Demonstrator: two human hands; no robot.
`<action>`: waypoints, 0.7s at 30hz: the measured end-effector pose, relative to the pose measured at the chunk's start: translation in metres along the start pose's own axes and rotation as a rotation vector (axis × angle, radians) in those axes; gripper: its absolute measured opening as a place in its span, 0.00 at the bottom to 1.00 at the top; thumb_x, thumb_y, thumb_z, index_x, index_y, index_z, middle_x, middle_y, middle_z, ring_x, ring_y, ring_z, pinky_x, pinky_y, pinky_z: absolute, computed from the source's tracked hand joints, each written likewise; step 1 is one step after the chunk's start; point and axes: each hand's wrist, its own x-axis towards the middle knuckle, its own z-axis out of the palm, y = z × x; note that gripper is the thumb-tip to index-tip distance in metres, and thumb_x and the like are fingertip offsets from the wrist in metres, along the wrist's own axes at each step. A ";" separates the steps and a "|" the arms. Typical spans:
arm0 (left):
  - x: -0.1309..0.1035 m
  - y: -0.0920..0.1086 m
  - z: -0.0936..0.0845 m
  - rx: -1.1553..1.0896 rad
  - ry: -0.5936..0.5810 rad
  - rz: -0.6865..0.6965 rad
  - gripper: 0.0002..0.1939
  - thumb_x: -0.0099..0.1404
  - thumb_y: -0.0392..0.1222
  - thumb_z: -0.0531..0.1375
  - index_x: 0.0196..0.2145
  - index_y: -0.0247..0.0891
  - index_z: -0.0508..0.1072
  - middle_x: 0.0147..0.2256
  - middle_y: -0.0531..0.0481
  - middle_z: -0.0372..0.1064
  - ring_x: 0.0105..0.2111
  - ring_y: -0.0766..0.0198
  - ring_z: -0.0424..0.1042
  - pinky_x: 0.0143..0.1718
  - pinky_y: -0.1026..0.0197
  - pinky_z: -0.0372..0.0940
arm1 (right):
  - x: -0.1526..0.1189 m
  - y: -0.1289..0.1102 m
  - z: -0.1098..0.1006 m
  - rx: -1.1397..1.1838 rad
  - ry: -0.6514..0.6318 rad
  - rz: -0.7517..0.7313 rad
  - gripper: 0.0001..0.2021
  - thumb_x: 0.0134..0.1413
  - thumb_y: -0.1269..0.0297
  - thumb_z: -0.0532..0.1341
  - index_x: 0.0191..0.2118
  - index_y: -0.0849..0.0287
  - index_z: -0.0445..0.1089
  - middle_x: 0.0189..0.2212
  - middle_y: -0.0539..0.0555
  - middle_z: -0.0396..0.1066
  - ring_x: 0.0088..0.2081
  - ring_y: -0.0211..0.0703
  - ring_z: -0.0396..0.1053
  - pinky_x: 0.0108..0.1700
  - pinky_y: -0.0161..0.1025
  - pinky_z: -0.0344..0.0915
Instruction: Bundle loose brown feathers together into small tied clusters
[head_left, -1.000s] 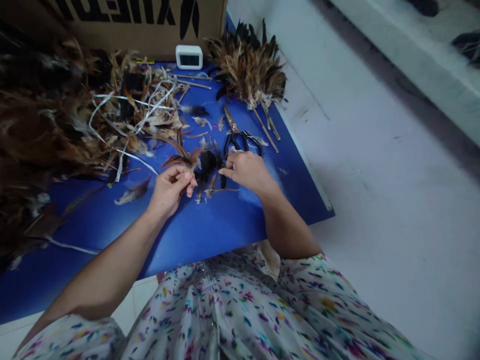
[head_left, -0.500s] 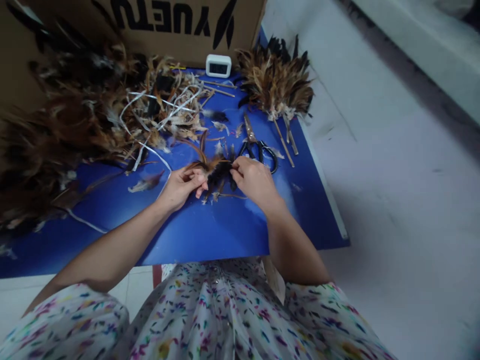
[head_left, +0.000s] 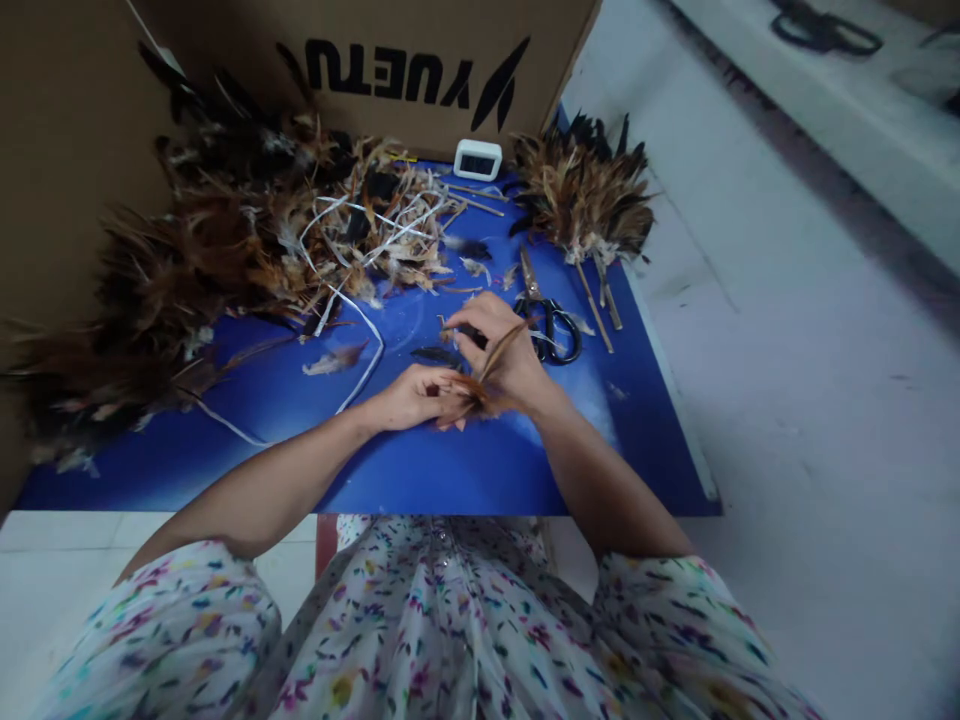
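Note:
My left hand [head_left: 420,397] is closed on a small bunch of brown feathers [head_left: 486,398]; their tips fan out to the right, in front of my right wrist. Just beyond it, my right hand [head_left: 501,345] is curled in a pinch with a dark feather [head_left: 469,331] at its fingers. A loose black feather [head_left: 437,356] lies on the blue table [head_left: 420,470] between the hands. Black-handled scissors [head_left: 551,325] rest right of my right hand, blades pointing away from me.
A large heap of brown feathers [head_left: 247,230] with white ribbon [head_left: 373,335] spreads over the left and back. Feather bundles on sticks [head_left: 589,195] lie at the back right, beside a small white digital clock [head_left: 478,160]. A cardboard box [head_left: 420,40] stands behind.
The brown feathers in my left hand have swung from pointing away to pointing right. My right hand has moved beyond the left, and dark feathers between the hands have shifted. The view has turned slightly.

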 end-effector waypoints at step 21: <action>-0.002 -0.004 -0.001 -0.020 -0.238 -0.122 0.22 0.55 0.59 0.68 0.29 0.34 0.76 0.23 0.46 0.73 0.20 0.67 0.69 0.24 0.64 0.65 | 0.066 -0.032 0.072 0.333 -0.473 -0.084 0.05 0.56 0.68 0.62 0.29 0.58 0.68 0.29 0.48 0.70 0.32 0.37 0.66 0.40 0.37 0.63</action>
